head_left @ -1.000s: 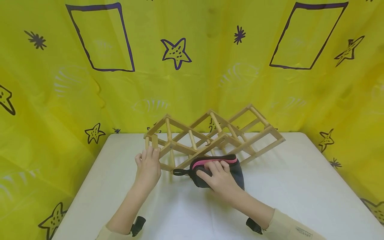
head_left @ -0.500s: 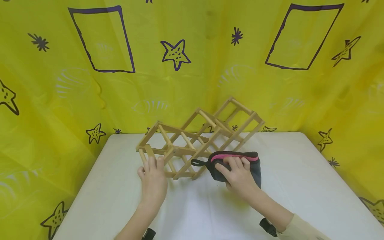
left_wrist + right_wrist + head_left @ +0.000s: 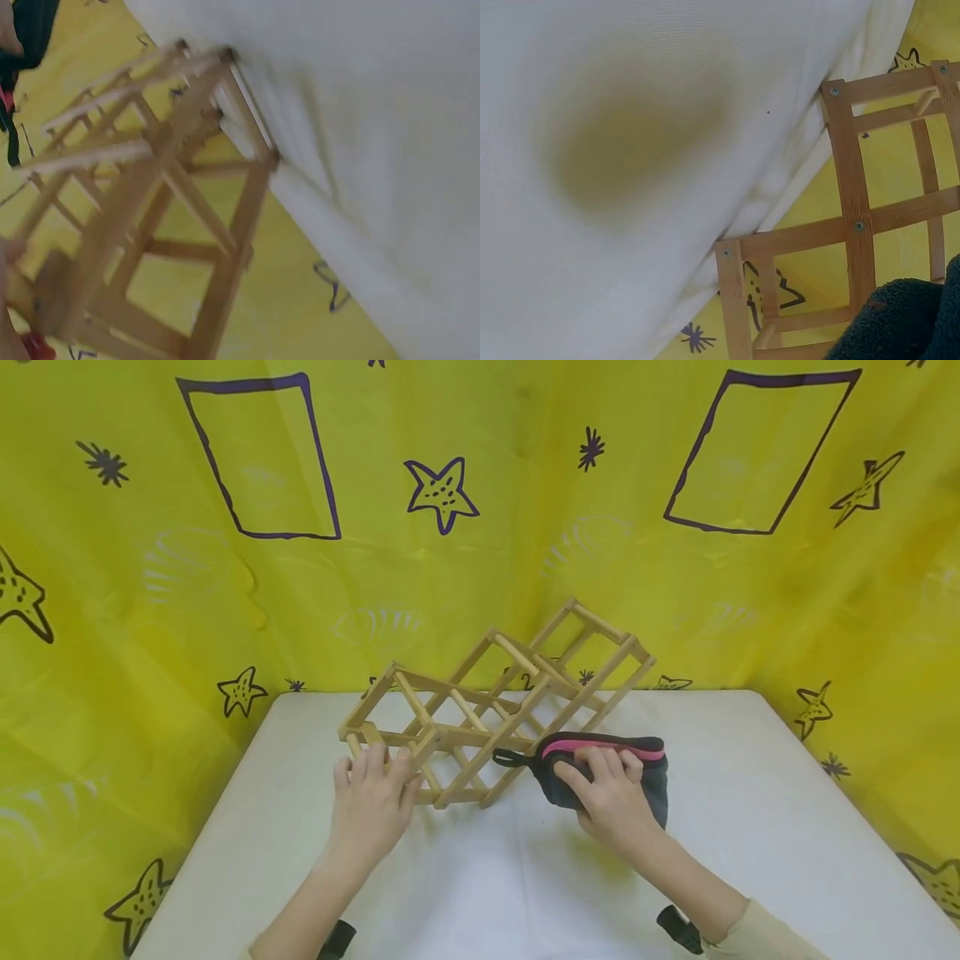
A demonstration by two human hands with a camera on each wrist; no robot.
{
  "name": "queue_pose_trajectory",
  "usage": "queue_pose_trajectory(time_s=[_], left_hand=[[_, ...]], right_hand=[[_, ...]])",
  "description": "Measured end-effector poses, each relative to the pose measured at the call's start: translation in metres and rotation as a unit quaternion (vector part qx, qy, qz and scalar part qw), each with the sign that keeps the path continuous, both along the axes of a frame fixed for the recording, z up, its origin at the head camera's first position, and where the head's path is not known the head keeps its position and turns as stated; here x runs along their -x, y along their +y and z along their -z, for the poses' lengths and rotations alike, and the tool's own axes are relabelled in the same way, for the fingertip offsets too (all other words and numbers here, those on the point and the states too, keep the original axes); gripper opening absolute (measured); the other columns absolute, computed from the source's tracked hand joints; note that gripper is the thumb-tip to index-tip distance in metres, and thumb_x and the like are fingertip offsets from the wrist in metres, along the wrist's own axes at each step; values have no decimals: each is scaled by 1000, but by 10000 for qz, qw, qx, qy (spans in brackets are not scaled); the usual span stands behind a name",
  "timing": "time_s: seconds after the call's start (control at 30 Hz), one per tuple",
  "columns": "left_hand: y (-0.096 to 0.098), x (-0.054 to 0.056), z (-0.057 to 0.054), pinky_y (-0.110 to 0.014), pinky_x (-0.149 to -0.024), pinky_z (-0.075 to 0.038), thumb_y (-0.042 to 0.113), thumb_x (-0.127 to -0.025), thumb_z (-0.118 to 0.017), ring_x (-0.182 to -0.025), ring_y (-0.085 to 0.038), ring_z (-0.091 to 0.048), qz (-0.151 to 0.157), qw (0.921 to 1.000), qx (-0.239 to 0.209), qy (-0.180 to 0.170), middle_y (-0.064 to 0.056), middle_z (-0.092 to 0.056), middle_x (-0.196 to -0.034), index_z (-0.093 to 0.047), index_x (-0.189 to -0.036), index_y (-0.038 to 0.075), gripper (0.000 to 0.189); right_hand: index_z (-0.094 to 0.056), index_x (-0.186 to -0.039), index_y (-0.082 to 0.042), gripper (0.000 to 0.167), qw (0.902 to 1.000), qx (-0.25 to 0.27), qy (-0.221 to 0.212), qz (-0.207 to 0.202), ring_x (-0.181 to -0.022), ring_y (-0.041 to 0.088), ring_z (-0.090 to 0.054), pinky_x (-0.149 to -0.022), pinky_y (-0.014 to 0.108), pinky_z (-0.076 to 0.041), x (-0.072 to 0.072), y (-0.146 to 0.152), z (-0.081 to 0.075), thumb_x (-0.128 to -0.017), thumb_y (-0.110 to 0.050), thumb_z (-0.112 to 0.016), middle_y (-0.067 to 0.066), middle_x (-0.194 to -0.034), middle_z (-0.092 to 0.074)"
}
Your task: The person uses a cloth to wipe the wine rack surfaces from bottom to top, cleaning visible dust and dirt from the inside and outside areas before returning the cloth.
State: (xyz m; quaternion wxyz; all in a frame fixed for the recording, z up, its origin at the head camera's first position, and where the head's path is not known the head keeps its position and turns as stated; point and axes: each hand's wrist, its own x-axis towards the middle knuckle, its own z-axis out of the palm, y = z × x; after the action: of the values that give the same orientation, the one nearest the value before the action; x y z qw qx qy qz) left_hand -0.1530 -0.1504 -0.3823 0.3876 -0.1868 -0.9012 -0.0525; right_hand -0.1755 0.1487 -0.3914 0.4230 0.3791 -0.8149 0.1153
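Note:
A folding wooden wine rack (image 3: 450,727) made of crossed slats and round dowels stands slanted on the table, its right end farther back. At its near left end my left hand (image 3: 372,802) holds the frame, fingers bent over the end bar. In the left wrist view, blurred fingertips (image 3: 11,251) show beside the rack's corner (image 3: 56,292). My right hand (image 3: 618,797) grips a dark zip pouch (image 3: 558,789) with a pink zipper strip and a black loop at its left. Dark fuzzy fabric of the pouch (image 3: 900,319) fills the right wrist view's lower right corner.
A white cloth covers the table (image 3: 720,793). Behind and around it hangs a yellow curtain (image 3: 495,560) with dark star drawings. The pouch is held just in front of the rack's right half; its loop overlaps the slats in the head view.
The rack has turned, its left end coming nearer and its right end swinging back and left. The pouch and right hand have moved right. Lately my left hand has shifted slightly left, its fingers spreading.

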Motion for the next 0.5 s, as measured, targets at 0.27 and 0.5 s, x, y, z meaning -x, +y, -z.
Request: queue_pose_trajectory(time_s=[0.27,0.5], left_hand=[[-29,44,-34,-46,-77,-23,39,-100,-18,-95,-29,-37,1126,9815,839,1305,-11,-45,-112,-45,-108,10,40],[-39,76,-50,-46,-90,-25,48,-95,2,-122,-22,-38,999,9740,2034,77,-5,-43,-132,-47,-124,15,66]], right_hand=[[-57,-98,-9,43,9999,108,65,-30,-80,33,-43,-70,51,-20,-1,5,-2,-58,5,-48,16,-90,-48],[-57,-98,-8,46,9999,80,99,31,-79,33,-43,-70,51,-20,-3,12,-7,-55,7,-47,16,-90,-48]])
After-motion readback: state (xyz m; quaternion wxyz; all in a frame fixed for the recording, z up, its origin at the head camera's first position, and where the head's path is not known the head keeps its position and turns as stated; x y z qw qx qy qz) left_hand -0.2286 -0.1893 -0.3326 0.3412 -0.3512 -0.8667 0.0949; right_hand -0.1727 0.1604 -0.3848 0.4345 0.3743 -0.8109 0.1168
